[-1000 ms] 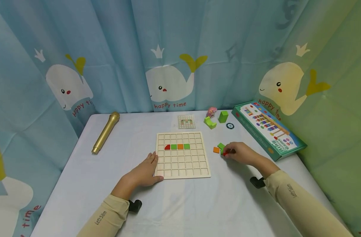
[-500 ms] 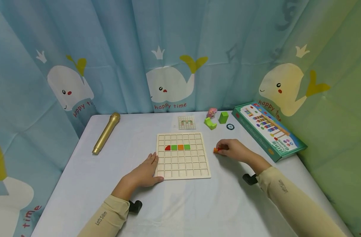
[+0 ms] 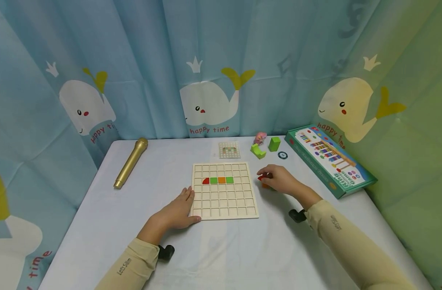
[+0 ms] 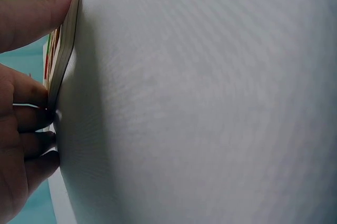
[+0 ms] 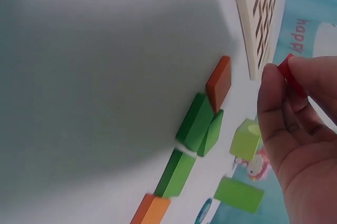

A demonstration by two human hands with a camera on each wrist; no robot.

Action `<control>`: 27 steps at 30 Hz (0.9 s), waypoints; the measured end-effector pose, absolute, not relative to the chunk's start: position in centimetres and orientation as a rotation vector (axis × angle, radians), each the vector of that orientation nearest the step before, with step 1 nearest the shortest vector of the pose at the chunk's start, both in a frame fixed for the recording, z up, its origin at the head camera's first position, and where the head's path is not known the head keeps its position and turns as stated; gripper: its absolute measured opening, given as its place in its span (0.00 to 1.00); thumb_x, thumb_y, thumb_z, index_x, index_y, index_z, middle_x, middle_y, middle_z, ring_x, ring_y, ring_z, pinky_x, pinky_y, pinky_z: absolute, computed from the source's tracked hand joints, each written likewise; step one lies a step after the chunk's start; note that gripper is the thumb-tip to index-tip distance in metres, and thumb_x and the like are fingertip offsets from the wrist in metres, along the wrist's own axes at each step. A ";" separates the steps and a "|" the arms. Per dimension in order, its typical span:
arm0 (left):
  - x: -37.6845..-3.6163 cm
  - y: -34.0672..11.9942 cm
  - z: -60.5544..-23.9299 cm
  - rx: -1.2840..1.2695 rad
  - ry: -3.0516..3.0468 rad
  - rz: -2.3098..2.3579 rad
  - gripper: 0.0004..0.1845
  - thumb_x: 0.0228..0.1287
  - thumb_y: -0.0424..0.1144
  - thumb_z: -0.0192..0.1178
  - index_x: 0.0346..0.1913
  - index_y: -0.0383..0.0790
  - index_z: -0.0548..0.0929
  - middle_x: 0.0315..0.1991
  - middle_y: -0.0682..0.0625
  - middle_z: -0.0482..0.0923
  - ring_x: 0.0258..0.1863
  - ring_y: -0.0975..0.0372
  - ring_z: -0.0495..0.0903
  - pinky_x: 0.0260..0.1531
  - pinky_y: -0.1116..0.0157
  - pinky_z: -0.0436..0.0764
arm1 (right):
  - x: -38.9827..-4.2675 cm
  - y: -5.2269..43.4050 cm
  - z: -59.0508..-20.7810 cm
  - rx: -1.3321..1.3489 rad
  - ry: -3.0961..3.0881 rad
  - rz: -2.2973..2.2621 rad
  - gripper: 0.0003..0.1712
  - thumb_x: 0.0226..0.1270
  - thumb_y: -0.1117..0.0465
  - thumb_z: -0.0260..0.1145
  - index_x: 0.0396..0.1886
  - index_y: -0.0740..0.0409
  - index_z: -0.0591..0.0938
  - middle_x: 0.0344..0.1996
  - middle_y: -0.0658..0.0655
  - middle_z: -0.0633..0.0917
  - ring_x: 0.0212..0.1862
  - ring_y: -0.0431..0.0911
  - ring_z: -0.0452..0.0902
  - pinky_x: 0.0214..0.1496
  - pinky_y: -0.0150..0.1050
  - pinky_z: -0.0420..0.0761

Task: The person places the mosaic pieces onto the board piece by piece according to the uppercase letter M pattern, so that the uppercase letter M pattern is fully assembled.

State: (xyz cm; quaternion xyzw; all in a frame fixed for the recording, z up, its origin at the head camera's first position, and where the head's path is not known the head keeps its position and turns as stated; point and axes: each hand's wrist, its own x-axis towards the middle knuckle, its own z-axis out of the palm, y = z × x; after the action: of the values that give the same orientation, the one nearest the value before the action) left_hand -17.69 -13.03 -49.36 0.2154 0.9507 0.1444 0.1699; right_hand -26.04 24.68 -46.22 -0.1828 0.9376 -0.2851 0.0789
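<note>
Right hand (image 3: 280,180): pinched a small red piece (image 5: 288,72) between thumb and fingertips, lifted clear of the tabletop. Relocated over the last second from the loose pile at centre right of the head frame toward the right edge of the wooden grid board (image 3: 224,190); now positioned just beside that edge, apart from it. Left behind on the white table (image 3: 221,249): an orange tile (image 5: 218,83) and several green tiles (image 5: 196,122), partly hidden under the hand in the head view, clearly visible at centre of the right wrist frame. Judged as pickup complete, transfer to the board under way, placement not yet made.

Left hand (image 3: 178,210): unchanged in place, laid flat at the lower left corner of the board, fingers straight, thumb (image 4: 37,14) pressed against the board's edge, holding nothing.

Board contents: one row near the top, reading left to right a red quarter-round piece (image 3: 205,181), green, orange, green.

Forearms extended from the lower frame, right wrist angled inward toward frame centre, sleeves down to the wrists.
</note>
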 end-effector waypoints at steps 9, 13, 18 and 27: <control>-17.6 -13.0 -49.1 0.607 2.697 0.416 0.51 0.68 0.57 0.62 0.77 0.25 0.52 0.80 0.35 0.43 0.79 0.45 0.43 0.74 0.52 0.54 | -26.4 23.1 -46.3 -0.456 2.757 -0.933 0.05 0.68 0.65 0.66 0.41 0.58 0.85 0.33 0.53 0.85 0.33 0.45 0.77 0.36 0.40 0.79; -17.6 -13.0 -49.1 0.602 2.694 0.418 0.50 0.68 0.57 0.62 0.77 0.25 0.52 0.80 0.35 0.43 0.79 0.45 0.43 0.74 0.51 0.55 | -26.7 22.4 -46.5 -0.420 2.727 -0.974 0.03 0.69 0.63 0.67 0.40 0.58 0.85 0.32 0.53 0.84 0.28 0.45 0.76 0.30 0.39 0.78; -17.6 -13.0 -49.2 0.602 2.694 0.418 0.51 0.68 0.57 0.62 0.77 0.25 0.52 0.80 0.35 0.43 0.79 0.46 0.43 0.74 0.52 0.54 | -27.2 21.5 -46.9 -0.420 2.720 -0.990 0.03 0.68 0.63 0.69 0.39 0.57 0.86 0.32 0.53 0.84 0.26 0.45 0.75 0.28 0.39 0.78; -17.6 -13.1 -49.1 0.620 2.690 0.433 0.51 0.69 0.57 0.63 0.77 0.25 0.51 0.80 0.35 0.43 0.79 0.45 0.43 0.74 0.52 0.54 | -28.1 20.0 -47.5 -0.533 2.738 -0.976 0.02 0.67 0.62 0.71 0.37 0.56 0.88 0.34 0.50 0.86 0.39 0.46 0.77 0.45 0.42 0.77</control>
State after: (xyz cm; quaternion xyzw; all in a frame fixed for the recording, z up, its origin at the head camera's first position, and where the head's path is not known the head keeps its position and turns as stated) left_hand -17.64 -13.09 -49.08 0.2185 0.9482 0.1525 0.1728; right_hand -28.14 20.02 -47.49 -0.1796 0.9225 -0.3287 0.0933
